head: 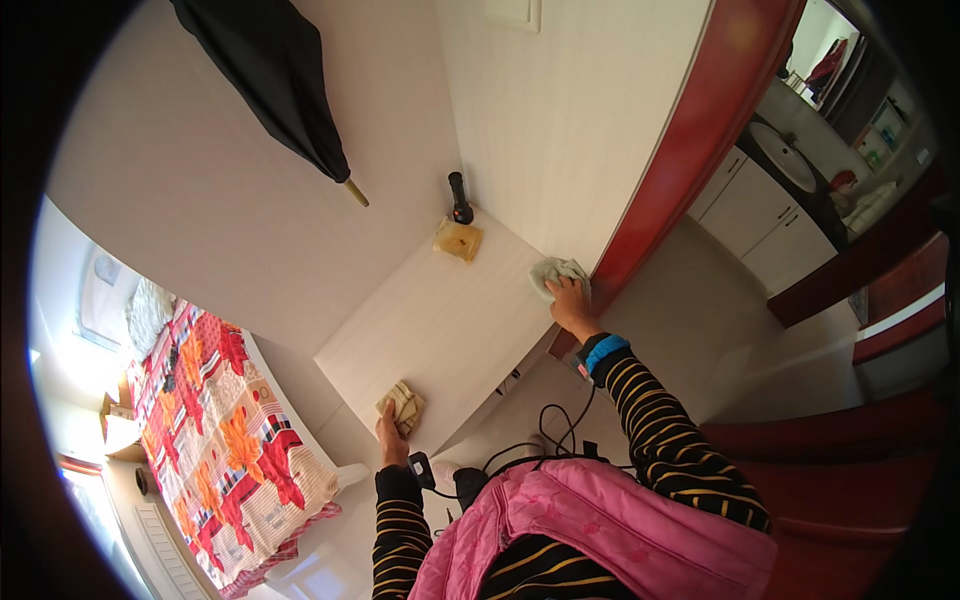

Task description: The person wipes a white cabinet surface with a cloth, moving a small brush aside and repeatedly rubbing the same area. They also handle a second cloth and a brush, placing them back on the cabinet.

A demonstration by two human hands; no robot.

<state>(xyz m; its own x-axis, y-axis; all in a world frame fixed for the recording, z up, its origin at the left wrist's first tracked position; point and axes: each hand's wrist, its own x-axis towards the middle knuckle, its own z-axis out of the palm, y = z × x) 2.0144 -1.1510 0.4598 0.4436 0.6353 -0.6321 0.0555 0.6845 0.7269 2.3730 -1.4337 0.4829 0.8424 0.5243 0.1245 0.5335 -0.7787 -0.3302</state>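
Observation:
A pale wooden cabinet top [450, 315] lies before me in the corner of two light walls. At its front left corner, my left hand [391, 435] holds a folded beige cloth [403, 407] against the surface. My right hand [570, 304] presses a crumpled grey-green cloth [555, 276] onto the right end, close to the wall and the red door frame. Its fingers are spread over the cloth. Towards the back corner stands a black flashlight [459, 199]. Just in front of the flashlight rests a yellowish packet [457, 240], its contents unclear.
A folded black umbrella [285, 90] hangs along the left wall. The red door frame [667, 157] borders the cabinet's right side. Dark cables [559, 427] loop between my body and the cabinet. A bed with a floral cover [232, 442] stands left; a washbasin [782, 156] shows beyond the doorway.

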